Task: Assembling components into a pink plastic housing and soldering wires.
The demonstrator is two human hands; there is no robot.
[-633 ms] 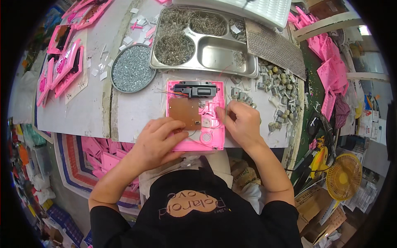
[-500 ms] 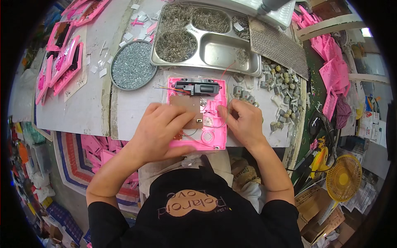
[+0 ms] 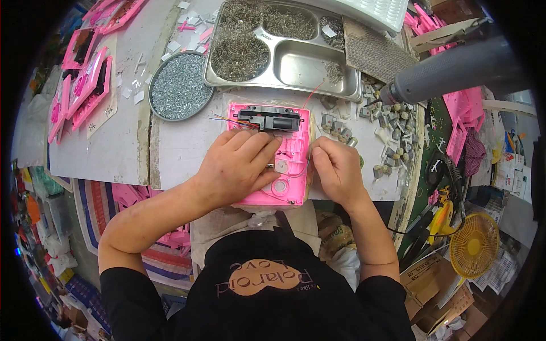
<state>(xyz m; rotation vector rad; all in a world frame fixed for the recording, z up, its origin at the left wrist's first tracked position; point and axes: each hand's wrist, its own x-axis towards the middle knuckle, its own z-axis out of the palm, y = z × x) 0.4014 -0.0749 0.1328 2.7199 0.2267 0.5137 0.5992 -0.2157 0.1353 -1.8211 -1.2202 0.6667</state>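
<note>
Pink case (image 3: pixel 293 150) sits along the bench's near edge; I see the left hand (image 3: pixel 236 165) spread over it, right hand (image 3: pixel 339 173) curled alongside, can't tell if gripping.

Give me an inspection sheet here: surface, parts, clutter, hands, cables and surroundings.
Surface: white table; tray and bowl on it hold small metal pieces.
Parts: open pink case, black unit at its far end.
Clutter: white scraps, loose grey parts.
Hands: left hand over the case; right hand at its right edge, grip unclear.
Cables: coloured wires at the case's upper left, red wire upper right.
Surroundings: yellow fan lower right, grey tool upper right.
</note>
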